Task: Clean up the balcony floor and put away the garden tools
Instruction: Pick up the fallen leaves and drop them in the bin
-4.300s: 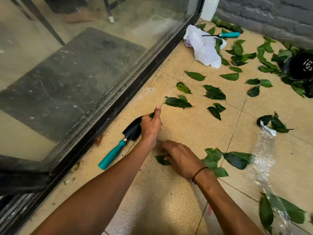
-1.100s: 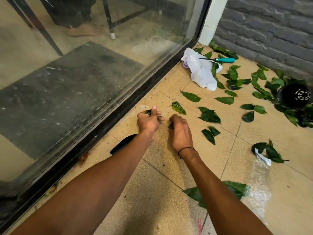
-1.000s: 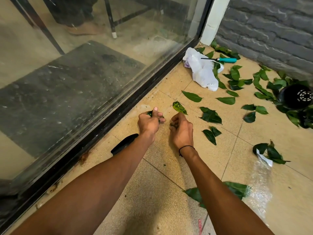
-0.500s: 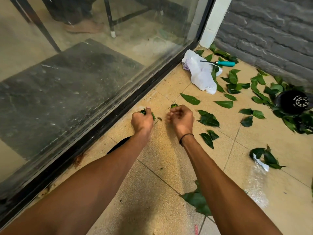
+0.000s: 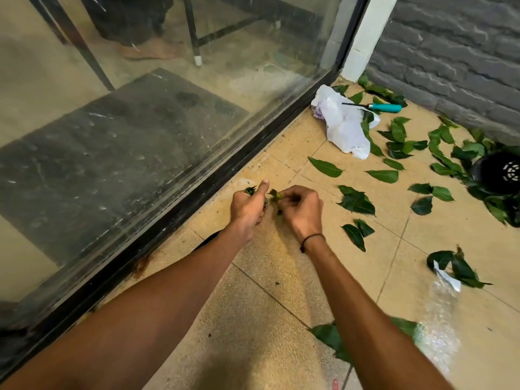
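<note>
Left hand [image 5: 249, 205]: fist closed on a small wad of leaves [image 5: 250, 190], thumb sticking up, low over the balcony floor [image 5: 253, 319] beside the glass door's track.
Right hand [image 5: 301, 209]: fingertips pinch one small leaf [image 5: 274, 194], held right against the left fist as if passing it over.
Loose leaves [image 5: 356, 202]: many lie scattered over the tiles to the right and toward the brick wall; more lie under the right forearm.
Teal-handled tool [image 5: 378, 106]: lies partly on the white plastic bag [image 5: 342, 126] near the far corner, well away from both hands.
Other tool: a dark shape [image 5: 206, 240] peeks out from under the left forearm; too hidden to name.
Black pot [image 5: 499, 171]: at the right edge, ringed by leaves.
Handling, leaves: probably light, thin and floppy; they lie flat, so lifting an edge or the stem end and stacking several into the fist seems easiest. A loose fist may shed them.
Handling, tool: rigid; the teal grip is the sensible place to hold, clear of the thin metal end.
Progress: early, judging by the litter left.
</note>
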